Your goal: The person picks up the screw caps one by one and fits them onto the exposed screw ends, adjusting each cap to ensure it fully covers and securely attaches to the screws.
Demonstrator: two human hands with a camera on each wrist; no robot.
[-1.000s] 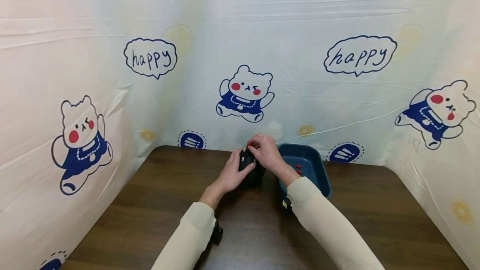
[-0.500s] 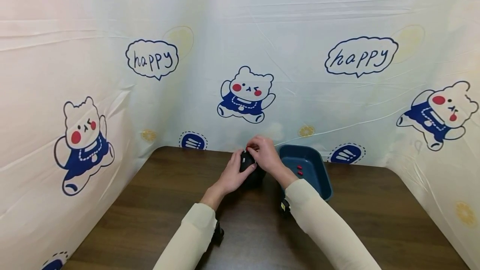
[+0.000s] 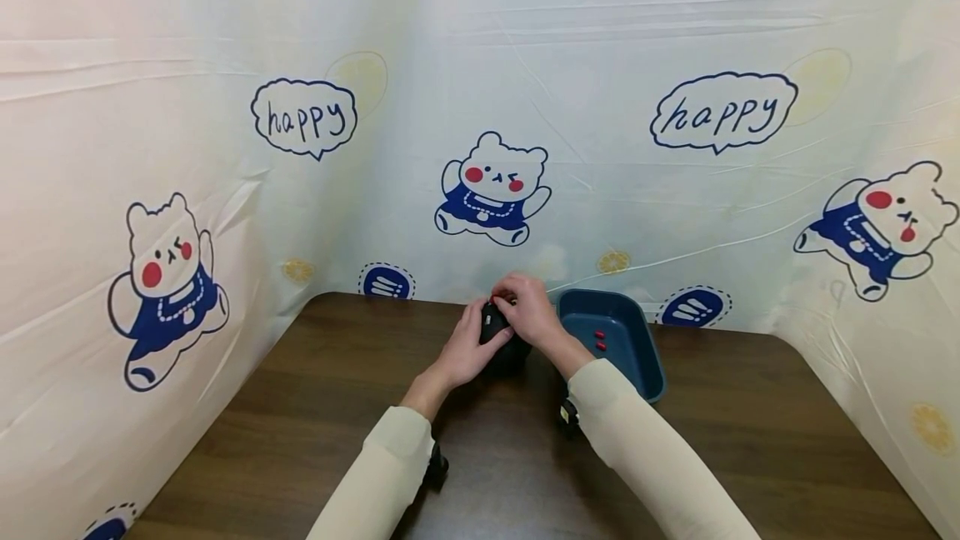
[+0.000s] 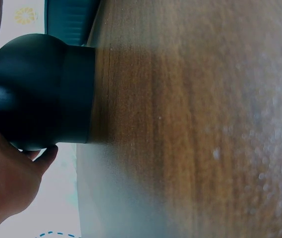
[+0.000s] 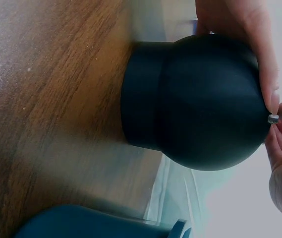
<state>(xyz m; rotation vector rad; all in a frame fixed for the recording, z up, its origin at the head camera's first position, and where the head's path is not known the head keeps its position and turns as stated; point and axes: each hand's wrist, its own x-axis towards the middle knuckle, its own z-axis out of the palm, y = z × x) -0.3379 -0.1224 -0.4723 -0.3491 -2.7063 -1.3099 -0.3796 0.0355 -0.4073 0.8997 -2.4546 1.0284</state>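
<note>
Near the back edge stands a black round-bodied object (image 5: 205, 104) on a short cylindrical base, its kind unclear. My left hand (image 3: 462, 348) grips its upper part, thumb on the near side and fingers around the far side. Over its top, my right hand (image 3: 528, 311) pinches a small red piece (image 3: 493, 299), mostly hidden by the fingers. A tiny silver ridged part (image 5: 273, 119) shows at the top, right between the fingertips of both hands. In the left wrist view the base of the black object (image 4: 79, 94) sits on the wooden table (image 4: 180, 129).
A dark blue tray (image 3: 651, 361) stands just right of the black object, partly behind the right forearm. Inside it lie two small red pieces (image 3: 600, 340). A patterned cloth (image 3: 480, 40) hangs behind the table and along both sides.
Both hands stay at the black object. The right fingertips have shifted very slightly at its top, and less of the red piece shows. The head view has moved a little.
</note>
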